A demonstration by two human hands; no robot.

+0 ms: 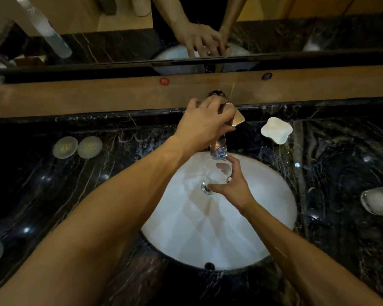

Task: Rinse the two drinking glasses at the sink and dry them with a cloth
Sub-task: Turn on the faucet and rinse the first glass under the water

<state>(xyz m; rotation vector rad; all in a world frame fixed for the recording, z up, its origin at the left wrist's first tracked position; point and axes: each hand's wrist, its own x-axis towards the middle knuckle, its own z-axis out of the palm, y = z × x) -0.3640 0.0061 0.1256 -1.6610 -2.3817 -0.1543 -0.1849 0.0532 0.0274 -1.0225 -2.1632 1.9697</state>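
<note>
My left hand [205, 120] curls over the shiny metal tap lever [234, 117], while my right fingers [234, 164] grip the first clear drinking glass [217, 174] under the spout, above the white round sink [263, 217] — rinsing is barely begun, I judge. The second clear glass [378, 200] waits on the dark marble table [341, 151] — no cloth visible.

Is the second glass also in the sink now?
No, the second glass is on the counter at the right, outside the sink.
</note>
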